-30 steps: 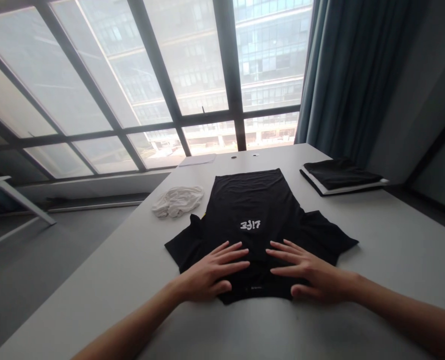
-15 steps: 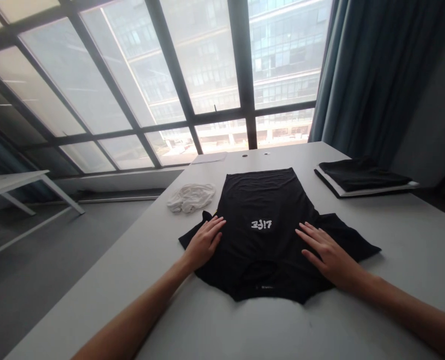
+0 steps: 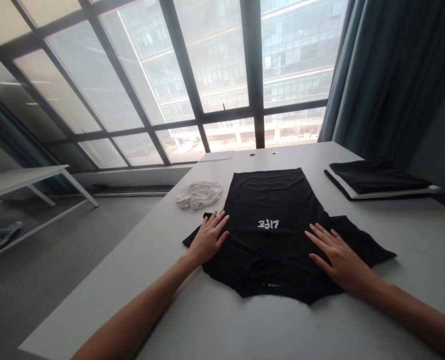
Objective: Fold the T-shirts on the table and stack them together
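Observation:
A black T-shirt (image 3: 271,200) with small white lettering lies spread flat on the white table (image 3: 215,320), collar toward me. My left hand (image 3: 209,235) rests flat and open on the shirt's left shoulder, beside the left sleeve. On the right shoulder lies my right hand (image 3: 340,257), palm down, fingers stretched out. Neither hand grips any cloth.
A crumpled white cloth (image 3: 200,193) lies left of the shirt. A folded black garment on a white board (image 3: 376,179) sits at the right. A sheet of paper (image 3: 217,156) lies near the far edge by the window. Another table (image 3: 23,176) stands to the left.
Both hands slid apart from the middle of the shirt near the collar out to its shoulders. The view shifted a little to the left.

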`<state>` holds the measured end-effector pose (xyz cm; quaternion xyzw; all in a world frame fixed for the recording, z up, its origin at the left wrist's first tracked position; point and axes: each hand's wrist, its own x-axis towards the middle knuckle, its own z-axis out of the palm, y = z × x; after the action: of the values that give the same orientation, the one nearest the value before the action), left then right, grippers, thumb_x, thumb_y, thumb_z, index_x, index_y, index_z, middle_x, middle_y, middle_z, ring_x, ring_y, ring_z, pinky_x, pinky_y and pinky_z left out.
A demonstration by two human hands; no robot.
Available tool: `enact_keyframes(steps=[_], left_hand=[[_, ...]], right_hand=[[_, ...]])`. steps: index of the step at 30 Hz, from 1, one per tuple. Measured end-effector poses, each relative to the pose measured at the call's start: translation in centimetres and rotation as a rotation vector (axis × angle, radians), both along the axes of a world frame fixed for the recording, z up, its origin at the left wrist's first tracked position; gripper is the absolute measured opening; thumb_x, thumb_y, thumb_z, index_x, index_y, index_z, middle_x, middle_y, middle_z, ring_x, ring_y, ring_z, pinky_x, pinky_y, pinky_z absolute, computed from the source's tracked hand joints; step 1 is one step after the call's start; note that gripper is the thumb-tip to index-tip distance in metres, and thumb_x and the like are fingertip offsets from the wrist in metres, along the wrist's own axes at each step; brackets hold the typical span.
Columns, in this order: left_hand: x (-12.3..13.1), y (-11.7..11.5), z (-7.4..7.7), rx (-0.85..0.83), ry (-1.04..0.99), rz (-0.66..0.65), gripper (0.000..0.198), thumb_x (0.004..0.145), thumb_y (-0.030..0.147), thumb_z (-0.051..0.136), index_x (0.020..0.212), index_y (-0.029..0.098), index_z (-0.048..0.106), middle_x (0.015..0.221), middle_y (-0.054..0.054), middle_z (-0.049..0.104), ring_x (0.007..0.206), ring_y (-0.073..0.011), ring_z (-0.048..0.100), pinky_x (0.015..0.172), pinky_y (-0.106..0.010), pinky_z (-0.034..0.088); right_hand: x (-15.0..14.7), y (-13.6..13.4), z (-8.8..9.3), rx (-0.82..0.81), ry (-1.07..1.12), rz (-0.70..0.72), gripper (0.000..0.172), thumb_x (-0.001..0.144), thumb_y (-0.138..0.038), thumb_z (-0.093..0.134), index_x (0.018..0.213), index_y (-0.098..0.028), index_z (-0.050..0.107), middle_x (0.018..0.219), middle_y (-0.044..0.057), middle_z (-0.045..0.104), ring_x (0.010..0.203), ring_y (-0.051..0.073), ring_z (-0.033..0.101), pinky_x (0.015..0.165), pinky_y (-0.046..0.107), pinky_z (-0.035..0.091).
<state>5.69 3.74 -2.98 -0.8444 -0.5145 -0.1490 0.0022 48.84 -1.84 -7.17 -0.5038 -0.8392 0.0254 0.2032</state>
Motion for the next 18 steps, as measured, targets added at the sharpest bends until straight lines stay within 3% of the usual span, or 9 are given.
enact_keyframes(steps=[2, 4, 10, 15, 18], left_hand=[[1.1, -0.8, 1.1, -0.069, 0.001, -0.222, 0.054, 0.106, 0.044, 0.037, 0.158, 0.032, 0.031, 0.164, -0.004, 0.032, 0.154, -0.0269, 0.02, 0.124, -0.053, 0.019], [1.7, -1.4, 1.5, -0.164, 0.032, -0.342, 0.056, 0.105, 0.048, 0.041, 0.159, 0.037, 0.028, 0.165, -0.001, 0.028, 0.154, -0.0264, 0.018, 0.124, -0.053, 0.018], [1.3, -1.4, 0.9, -0.242, 0.09, -0.365, 0.063, 0.101, 0.056, 0.049, 0.158, 0.039, 0.029, 0.168, -0.001, 0.019, 0.155, -0.031, 0.012, 0.124, -0.056, 0.015], [2.3, -2.7, 2.1, -0.174, 0.021, -0.387, 0.057, 0.104, 0.045, 0.045, 0.158, 0.036, 0.03, 0.165, 0.0, 0.027, 0.154, -0.0264, 0.018, 0.125, -0.052, 0.016], [3.5, -3.8, 2.2, -0.223, 0.027, -0.465, 0.06, 0.103, 0.046, 0.049, 0.158, 0.038, 0.029, 0.166, 0.001, 0.026, 0.154, -0.0282, 0.016, 0.125, -0.054, 0.014]], right_hand=[[-0.1, -0.2, 0.5, 0.007, 0.034, 0.056, 0.059, 0.102, -0.049, 0.045, 0.156, -0.027, 0.038, 0.163, 0.008, 0.032, 0.151, 0.03, 0.025, 0.121, 0.058, 0.024], [-0.2, -0.3, 0.8, -0.034, 0.044, 0.118, 0.059, 0.101, -0.048, 0.046, 0.157, -0.03, 0.036, 0.163, 0.006, 0.031, 0.152, 0.029, 0.024, 0.122, 0.057, 0.024], [-0.1, -0.5, 0.4, -0.14, -0.022, 0.148, 0.061, 0.101, -0.053, 0.046, 0.157, -0.033, 0.034, 0.164, 0.004, 0.029, 0.152, 0.03, 0.022, 0.122, 0.058, 0.024], [-0.3, -0.5, 1.6, -0.011, 0.031, 0.191, 0.053, 0.102, -0.042, 0.046, 0.154, -0.032, 0.041, 0.16, 0.003, 0.038, 0.15, 0.03, 0.03, 0.122, 0.059, 0.025], [-0.6, -0.5, 2.3, 0.106, 0.117, 0.201, 0.049, 0.103, -0.033, 0.044, 0.152, -0.032, 0.045, 0.155, 0.003, 0.047, 0.146, 0.029, 0.037, 0.122, 0.057, 0.027]])
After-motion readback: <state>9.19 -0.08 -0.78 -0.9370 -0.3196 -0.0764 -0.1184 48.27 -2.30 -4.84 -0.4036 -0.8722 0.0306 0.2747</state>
